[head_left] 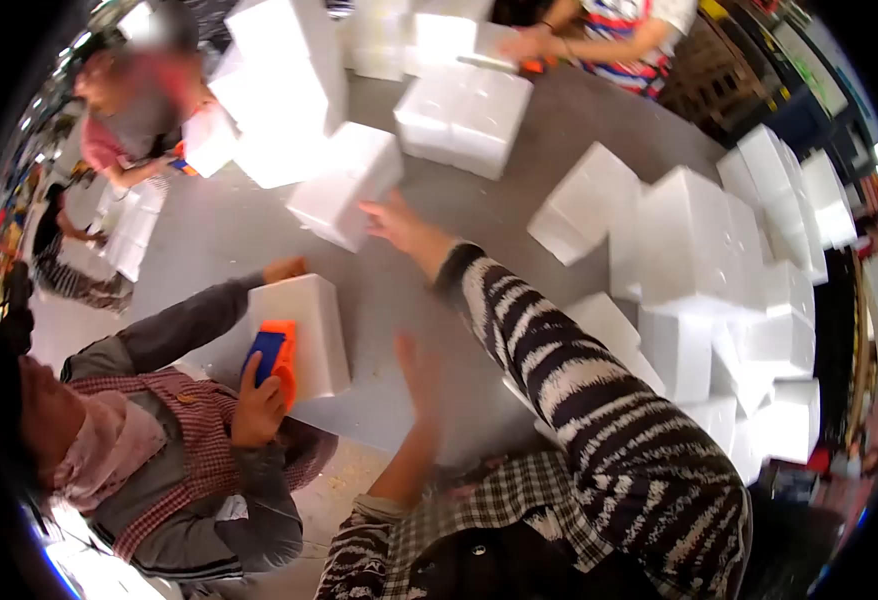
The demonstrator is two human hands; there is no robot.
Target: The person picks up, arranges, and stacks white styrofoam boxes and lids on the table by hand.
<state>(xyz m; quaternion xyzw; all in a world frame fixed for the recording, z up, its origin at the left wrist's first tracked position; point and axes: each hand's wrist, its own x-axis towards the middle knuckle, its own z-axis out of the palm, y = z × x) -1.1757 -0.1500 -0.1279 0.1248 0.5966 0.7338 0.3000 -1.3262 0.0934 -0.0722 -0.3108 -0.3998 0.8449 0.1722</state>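
My right hand [399,225] stretches across the table, fingers extended, its fingertips right at the near edge of a white foam box [344,180]. The fingers are not wrapped round that box. My left hand [419,380] is raised over the near side of the table, smeared by motion, with no object visible in it. To its left lies another white foam box [321,335], which a co-worker steadies with one hand while holding an orange and blue tape dispenser [274,360] against it.
Stacked white foam boxes [694,240] crowd the right side of the grey table [369,400]. A tall bright stack [284,75] and a pair of boxes [464,115] stand at the far side. A co-worker [619,40] works there, another [139,110] at the far left.
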